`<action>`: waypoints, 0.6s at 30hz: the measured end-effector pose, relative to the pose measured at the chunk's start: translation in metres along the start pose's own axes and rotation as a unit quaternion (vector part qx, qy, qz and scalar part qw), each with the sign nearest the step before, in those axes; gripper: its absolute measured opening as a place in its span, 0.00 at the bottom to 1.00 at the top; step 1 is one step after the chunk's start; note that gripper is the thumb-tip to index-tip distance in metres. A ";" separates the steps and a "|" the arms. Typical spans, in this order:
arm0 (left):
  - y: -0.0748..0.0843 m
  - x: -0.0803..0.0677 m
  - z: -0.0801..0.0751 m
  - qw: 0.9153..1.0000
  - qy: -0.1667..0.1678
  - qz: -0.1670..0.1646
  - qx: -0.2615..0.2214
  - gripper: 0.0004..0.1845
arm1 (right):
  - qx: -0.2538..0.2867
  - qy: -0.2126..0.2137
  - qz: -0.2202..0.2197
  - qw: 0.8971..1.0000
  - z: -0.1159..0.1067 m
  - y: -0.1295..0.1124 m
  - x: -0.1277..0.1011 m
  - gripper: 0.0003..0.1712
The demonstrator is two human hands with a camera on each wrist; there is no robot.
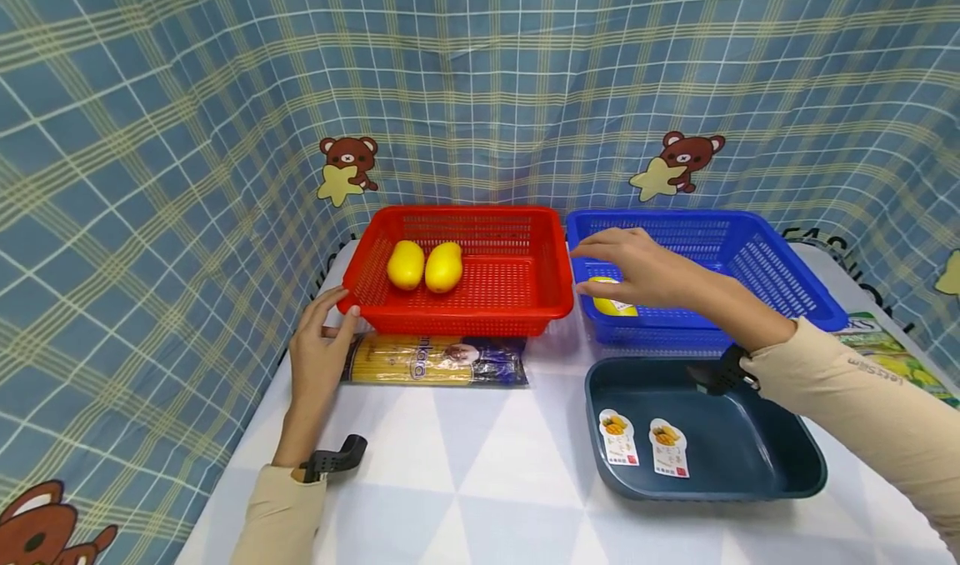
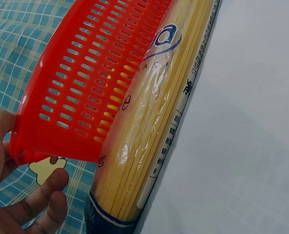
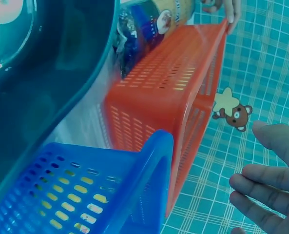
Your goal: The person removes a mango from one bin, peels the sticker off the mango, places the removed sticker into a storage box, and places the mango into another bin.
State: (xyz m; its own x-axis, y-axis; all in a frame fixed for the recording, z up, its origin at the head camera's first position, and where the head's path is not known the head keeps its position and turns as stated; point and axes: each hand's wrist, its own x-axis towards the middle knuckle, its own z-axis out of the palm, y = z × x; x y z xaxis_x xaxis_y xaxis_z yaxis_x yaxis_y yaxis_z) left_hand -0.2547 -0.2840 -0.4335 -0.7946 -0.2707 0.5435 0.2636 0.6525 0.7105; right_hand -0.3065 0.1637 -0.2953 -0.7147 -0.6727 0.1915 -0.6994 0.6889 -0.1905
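In the head view, my left hand (image 1: 318, 352) is at the front left corner of the red basket (image 1: 551, 307). Thumb and forefinger pinch its rim, while the other fingers hang below it. Two yellow mangoes (image 1: 444, 267) lie side by side inside. Over the front left of the blue basket (image 1: 806, 294) hovers my right hand (image 1: 637, 269), its thumb and fingers apart with nothing held between them. Below that hand, a yellow mango with a white label (image 1: 617, 307) lies in the blue basket, partly covered by the hand.
A pack of spaghetti (image 1: 435, 360) lies along the red basket's front. The dark blue-green tub (image 1: 705, 494) stands in front of the blue basket, holding two mango-picture labels (image 1: 668, 448). A green and yellow packet (image 1: 896, 352) lies at far right. Checked cloth (image 1: 480, 90) hangs behind.
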 end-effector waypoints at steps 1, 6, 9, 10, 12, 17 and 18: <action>0.000 0.000 0.000 1.000 0.001 0.002 0.000 0.22 | -0.001 0.001 0.002 1.000 0.000 0.000 -0.003 0.30; -0.001 -0.001 0.000 1.000 0.002 0.008 -0.004 0.21 | -0.001 0.006 0.015 1.000 -0.002 0.001 -0.020 0.29; -0.001 -0.003 0.000 1.000 -0.001 0.003 -0.008 0.22 | -0.003 0.009 0.024 1.000 -0.002 0.002 -0.031 0.29; -0.002 -0.003 0.000 1.000 -0.002 0.002 -0.008 0.22 | -0.003 0.010 0.029 1.000 -0.002 0.002 -0.035 0.29; -0.002 -0.004 -0.001 1.000 -0.004 -0.001 -0.009 0.22 | -0.002 0.012 0.035 0.999 -0.002 0.003 -0.042 0.29; -0.002 -0.007 -0.003 1.000 -0.005 -0.006 -0.007 0.22 | -0.003 0.022 0.048 0.999 -0.002 0.004 -0.061 0.30; -0.002 -0.008 -0.004 1.000 -0.007 -0.008 -0.007 0.22 | -0.005 0.023 0.050 0.998 -0.002 0.004 -0.064 0.30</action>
State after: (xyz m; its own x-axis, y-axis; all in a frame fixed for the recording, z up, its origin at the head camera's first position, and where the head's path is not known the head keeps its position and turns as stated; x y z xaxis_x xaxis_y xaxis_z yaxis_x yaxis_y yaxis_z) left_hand -0.2471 -0.2856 -0.4374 -0.8062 -0.2721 0.5254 0.2580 0.6375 0.7260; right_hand -0.2635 0.2104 -0.3060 -0.7798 -0.5873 0.2168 -0.6244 0.7547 -0.2015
